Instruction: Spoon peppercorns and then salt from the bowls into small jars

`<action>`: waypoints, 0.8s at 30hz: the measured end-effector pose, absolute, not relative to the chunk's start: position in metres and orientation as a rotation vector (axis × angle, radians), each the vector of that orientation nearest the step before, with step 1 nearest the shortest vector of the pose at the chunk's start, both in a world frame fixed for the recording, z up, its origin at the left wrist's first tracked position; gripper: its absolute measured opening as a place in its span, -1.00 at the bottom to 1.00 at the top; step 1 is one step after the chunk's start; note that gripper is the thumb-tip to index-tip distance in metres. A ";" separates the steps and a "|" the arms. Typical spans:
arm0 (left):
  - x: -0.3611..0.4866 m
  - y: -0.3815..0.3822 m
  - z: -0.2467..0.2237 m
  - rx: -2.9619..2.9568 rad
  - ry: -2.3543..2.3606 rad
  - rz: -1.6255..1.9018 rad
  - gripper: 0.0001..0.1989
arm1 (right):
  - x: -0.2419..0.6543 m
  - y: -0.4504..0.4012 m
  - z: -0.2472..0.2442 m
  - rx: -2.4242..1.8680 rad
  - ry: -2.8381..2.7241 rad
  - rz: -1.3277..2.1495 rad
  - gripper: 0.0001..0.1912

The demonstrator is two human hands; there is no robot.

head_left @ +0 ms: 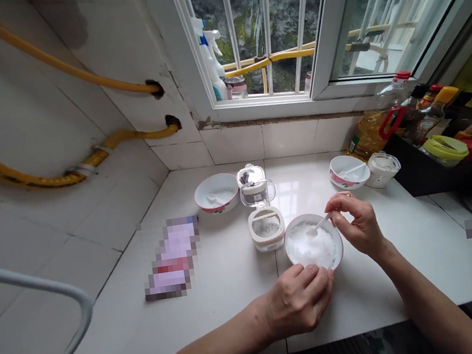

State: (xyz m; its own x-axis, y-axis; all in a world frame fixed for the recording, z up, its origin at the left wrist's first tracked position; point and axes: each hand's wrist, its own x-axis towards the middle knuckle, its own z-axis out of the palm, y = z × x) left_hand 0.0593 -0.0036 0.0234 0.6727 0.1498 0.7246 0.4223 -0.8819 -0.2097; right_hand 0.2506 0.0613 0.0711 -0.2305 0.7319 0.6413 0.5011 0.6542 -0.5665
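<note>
A bowl (292, 245) with a pinkish rim holds white granular stuff (314, 248). My left hand (301, 297) grips the bowl's near rim, fingers curled over it. With thumb and fingers pinched, my right hand (356, 221) holds a small white spoon (322, 222), its tip in the white stuff. Touching or close by the bowl's left side is an open clear container (268, 242) with a cream rim; its clear lid (258, 193) is tipped back. Behind it is another lidded container (250, 176).
A bowl with a spoon (217, 194) stands back left, another small bowl (350, 175) back right beside a white jar (382, 171). An oil bottle (365, 129) and condiments fill the right corner. A blurred purple packet (174, 256) lies left. A white bar (77, 299) crosses lower left.
</note>
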 end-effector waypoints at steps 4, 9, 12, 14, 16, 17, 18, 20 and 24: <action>0.059 -0.004 0.023 -2.534 -0.445 -1.043 -0.84 | 0.248 0.061 0.070 -0.915 -2.019 0.297 -0.82; 0.060 -0.005 0.023 -2.522 -0.463 -1.013 -0.85 | 0.245 0.060 0.066 -1.021 -1.958 0.491 -0.82; 0.060 -0.005 0.023 -2.520 -0.457 -1.048 -0.85 | 0.245 0.061 0.065 -1.130 -1.795 0.684 -0.85; 0.060 -0.005 0.022 -2.520 -0.454 -1.035 -0.85 | 0.247 0.064 0.065 -1.159 -1.676 0.820 -0.86; 0.060 -0.004 0.020 -2.521 -0.457 -1.009 -0.86 | 0.248 0.067 0.066 -1.161 -1.575 0.917 -0.87; 0.060 -0.004 0.020 -2.522 -0.456 -0.997 -0.86 | 0.249 0.069 0.066 -1.158 -1.535 0.950 -0.88; 0.060 -0.004 0.019 -2.519 -0.455 -0.992 -0.86 | 0.249 0.070 0.066 -1.154 -1.503 0.977 -0.88; 0.060 -0.004 0.018 -2.509 -0.450 -0.992 -0.87 | 0.250 0.072 0.066 -1.143 -1.454 1.025 -0.89; 0.060 -0.004 0.019 -2.505 -0.445 -1.032 -0.87 | 0.250 0.075 0.064 -1.121 -1.391 1.082 -0.88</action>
